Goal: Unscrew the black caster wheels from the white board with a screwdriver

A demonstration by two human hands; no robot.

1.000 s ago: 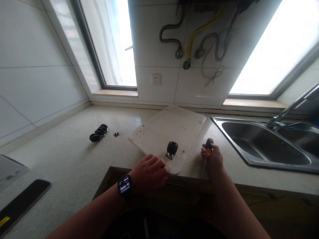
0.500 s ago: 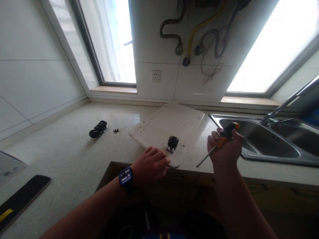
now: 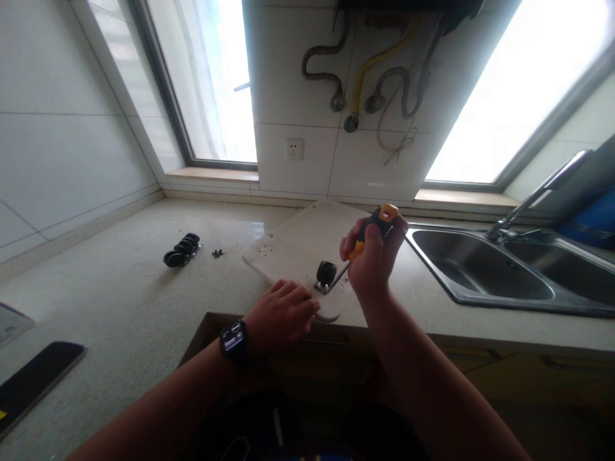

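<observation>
My right hand (image 3: 372, 256) grips a black and orange screwdriver (image 3: 383, 221), its shaft slanting down-left to the metal plate of a black caster wheel (image 3: 326, 273). That caster stands on a pale board (image 3: 302, 240) with small holes near its corners. My left hand (image 3: 283, 312), with a watch on the wrist, is closed over the near edge of the board beside the caster. To the left on the counter lie several loose black casters (image 3: 181, 250) and a small pile of screws (image 3: 218, 253).
A steel double sink (image 3: 480, 269) with a faucet (image 3: 519, 198) is set into the counter at right. A dark flat object (image 3: 41, 378) lies at lower left. Pipes and hoses (image 3: 368, 70) hang on the wall above an outlet (image 3: 295, 149).
My right hand has lifted the screwdriver, turned it tip-down-left and brought it left to the caster's plate. My left hand stays on the board's edge.
</observation>
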